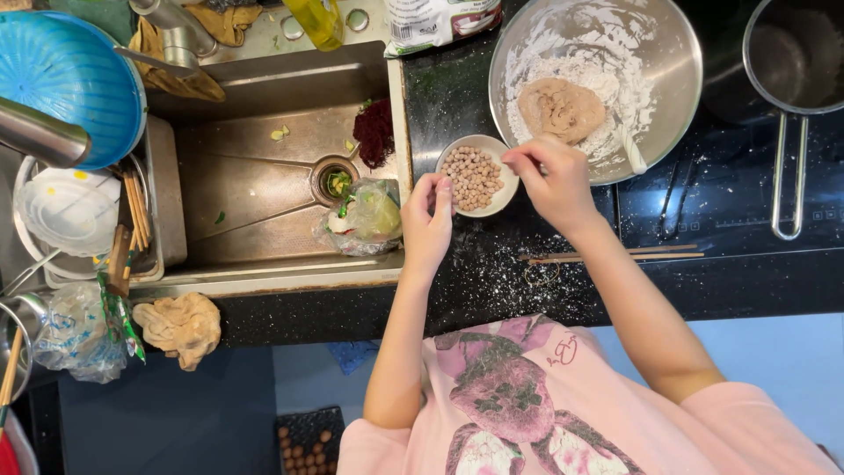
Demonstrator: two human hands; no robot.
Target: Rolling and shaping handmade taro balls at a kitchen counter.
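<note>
Cradling round upright bowl (476, 179), hands (428, 220)

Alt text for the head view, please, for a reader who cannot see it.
Seen from above, a person's left hand and right hand touch a small bowl of round beige balls on a floured black counter, between a steel sink and a metal bowl holding dough.

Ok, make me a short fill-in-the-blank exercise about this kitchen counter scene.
1. The small white bowl between the two hands holds little round ____.
2. The lump of dough lies in a large ____ mixing bowl dusted with flour.
3. The blue colander sits to the left of the ____.

Missing words: balls; metal; sink
</note>
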